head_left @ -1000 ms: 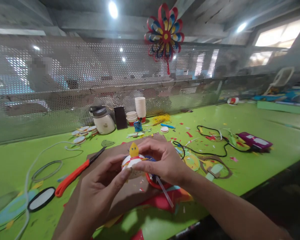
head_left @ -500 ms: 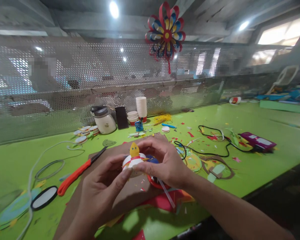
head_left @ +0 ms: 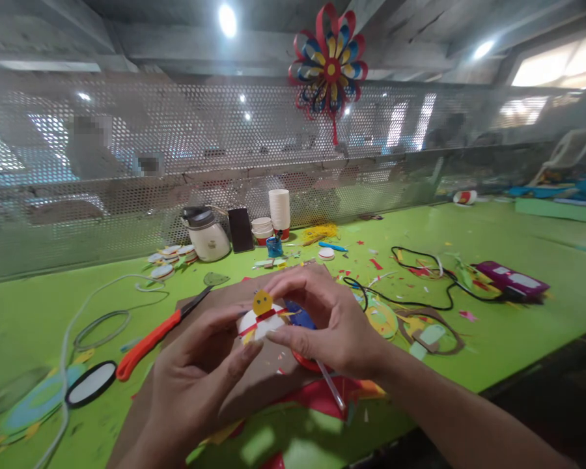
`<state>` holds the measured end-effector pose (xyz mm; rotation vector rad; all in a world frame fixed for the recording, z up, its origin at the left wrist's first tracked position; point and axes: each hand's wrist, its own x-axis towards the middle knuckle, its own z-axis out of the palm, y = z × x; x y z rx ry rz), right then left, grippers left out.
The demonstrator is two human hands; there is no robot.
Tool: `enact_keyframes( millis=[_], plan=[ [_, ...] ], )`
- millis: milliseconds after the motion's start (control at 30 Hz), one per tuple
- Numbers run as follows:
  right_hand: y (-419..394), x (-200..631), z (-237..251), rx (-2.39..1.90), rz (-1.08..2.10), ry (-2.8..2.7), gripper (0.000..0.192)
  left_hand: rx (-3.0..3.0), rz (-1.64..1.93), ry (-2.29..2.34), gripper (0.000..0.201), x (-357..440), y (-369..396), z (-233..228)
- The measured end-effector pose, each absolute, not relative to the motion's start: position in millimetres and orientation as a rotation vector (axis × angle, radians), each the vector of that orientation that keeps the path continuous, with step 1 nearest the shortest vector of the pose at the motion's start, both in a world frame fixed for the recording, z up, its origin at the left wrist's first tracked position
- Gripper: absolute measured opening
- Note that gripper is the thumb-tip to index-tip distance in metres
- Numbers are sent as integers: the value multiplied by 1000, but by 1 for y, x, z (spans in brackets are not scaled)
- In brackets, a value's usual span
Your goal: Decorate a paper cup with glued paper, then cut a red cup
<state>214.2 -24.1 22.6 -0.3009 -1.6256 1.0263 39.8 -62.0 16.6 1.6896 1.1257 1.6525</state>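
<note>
Head view, lower middle of the frame: the left hand [head_left: 195, 378] and the right hand [head_left: 329, 322] meet around a small paper craft [head_left: 260, 318], a white rounded piece with a red band and a yellow paper tab standing up on top. Both hands are curled nearly closed on it, the left thumb and fingers pinching its lower left side, the right fingers arched over its right side and top edge. It is held just above a brown cardboard sheet [head_left: 254, 384] on the green table [head_left: 517, 326].

The craft looks light and thin-walled (paper, most likely glued), so it would crush or tear easily; the sounder hold is the white body at its sides, not the yellow tab or the band.

Just under the right hand lies a red ring [head_left: 305, 360] with a clear straw [head_left: 333, 388] beside it. Left of the hands rest orange-handled scissors [head_left: 151, 335].

Toward the upper middle, along the mesh screen, stand a white lidded jar [head_left: 206, 236] (contents hidden), a stack of white paper cups [head_left: 279, 210], some low red-and-white cups [head_left: 262, 229] whose insides I cannot see, and a small blue pot [head_left: 273, 246] holding something dark. At the right of the frame lie a black cord [head_left: 420, 286] and a purple packet [head_left: 510, 279].
</note>
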Motion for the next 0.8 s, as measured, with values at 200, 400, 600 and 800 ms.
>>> enact_keyframes(
  millis=[200,400,600,800],
  plan=[
    [-22,214,20,-323,1046,-1608,24,1721,1607,1140,26,34,-59,14],
    [-20,214,20,-354,1073,-1599,24,1700,1554,1142,28,32,-59,13],
    [-22,213,21,-362,1103,-1586,24,1582,1556,1118,27,32,-59,12],
    [-24,214,23,-331,1066,-1587,21,1584,1563,1117,28,31,-58,11]
  ],
)
